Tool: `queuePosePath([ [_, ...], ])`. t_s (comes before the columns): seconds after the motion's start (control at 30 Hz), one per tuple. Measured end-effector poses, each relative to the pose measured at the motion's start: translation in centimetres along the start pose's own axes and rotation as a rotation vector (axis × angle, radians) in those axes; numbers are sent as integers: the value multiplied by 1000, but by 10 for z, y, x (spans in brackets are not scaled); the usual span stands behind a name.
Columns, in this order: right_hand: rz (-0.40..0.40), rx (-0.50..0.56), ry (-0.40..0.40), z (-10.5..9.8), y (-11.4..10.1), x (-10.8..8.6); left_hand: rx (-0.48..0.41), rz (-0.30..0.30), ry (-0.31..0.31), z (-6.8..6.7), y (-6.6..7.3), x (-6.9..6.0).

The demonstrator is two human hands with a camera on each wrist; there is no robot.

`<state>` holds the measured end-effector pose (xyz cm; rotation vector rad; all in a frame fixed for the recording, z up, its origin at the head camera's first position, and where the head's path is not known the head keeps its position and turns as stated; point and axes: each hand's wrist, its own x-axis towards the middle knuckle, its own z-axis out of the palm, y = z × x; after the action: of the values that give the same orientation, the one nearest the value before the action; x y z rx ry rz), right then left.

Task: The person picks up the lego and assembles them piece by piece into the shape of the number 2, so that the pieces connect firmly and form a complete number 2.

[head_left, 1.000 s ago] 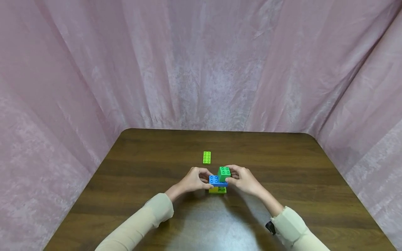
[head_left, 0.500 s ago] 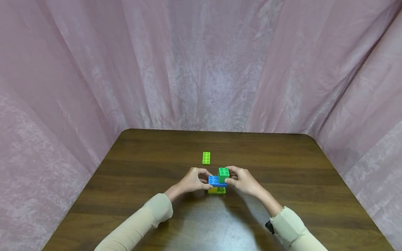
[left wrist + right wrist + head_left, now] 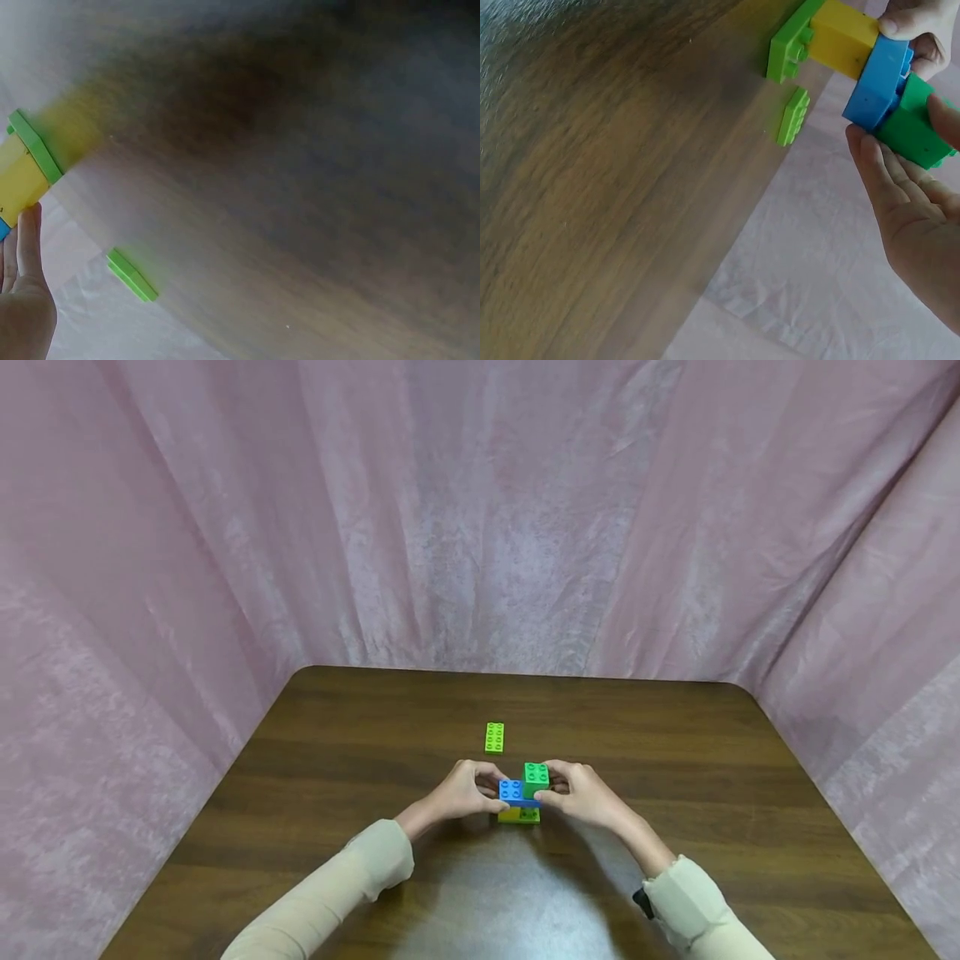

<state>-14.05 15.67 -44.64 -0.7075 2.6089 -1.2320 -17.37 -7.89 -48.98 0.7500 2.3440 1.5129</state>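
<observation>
A small tower of toy building bricks stands on the table in the head view. At its base is a lime plate [image 3: 791, 41], bearing a yellow brick [image 3: 841, 39] on one half. Across the yellow one lies a blue brick [image 3: 512, 790], and a green brick [image 3: 536, 780] is at its right end; whether it is fully seated I cannot tell. My left hand [image 3: 459, 791] grips the blue brick from the left, its thumb near the yellow-blue joint. My right hand [image 3: 587, 793] pinches the green brick between thumb and fingers, fingertips reaching the blue one.
A second lime plate [image 3: 494, 737] lies loose on the brown wooden table [image 3: 360, 727], behind the tower. Pink curtains [image 3: 480, 527] hang beyond the table's far edge and on both sides.
The green brick has come down slightly against the blue brick, along with my right hand. My left hand and the rest of the tower stay where they were.
</observation>
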Motion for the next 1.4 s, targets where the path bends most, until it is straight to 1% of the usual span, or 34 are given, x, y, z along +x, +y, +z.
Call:
queuePosePath([
  [0.1,-10,27,-12,3,2,2,-6,9,-2,2,-1,1],
  [0.13,-13,27,-16,3,2,2,-6,9,-9,2,3,0],
  [0.33,-6,16,-23,2,5,2,8,4,-15,4,1,0],
  [0.37,-5,17,-25,2,6,2,9,1,-10,5,-4,1],
  [0.4,-4,15,-24,1,6,2,9,0,-10,5,-4,1],
  [0.53,7,21,-26,-1,8,2,2,0,-8,5,-4,0],
  [0.7,-2,35,-49,-3,9,3,-8,12,-8,5,-4,1],
  [0.77,-11,35,-64,-3,9,4,-6,4,-6,4,-4,2],
  [0.93,6,9,-84,-4,8,6,3,-18,-2,3,-4,2],
  [1.0,18,-3,-86,-4,7,6,3,-15,-4,2,-3,2],
  [1.23,-16,-35,-90,-4,4,8,5,9,-6,1,-1,-1],
  [1.4,-32,-18,-101,-5,7,8,-11,38,-1,2,-2,-1],
])
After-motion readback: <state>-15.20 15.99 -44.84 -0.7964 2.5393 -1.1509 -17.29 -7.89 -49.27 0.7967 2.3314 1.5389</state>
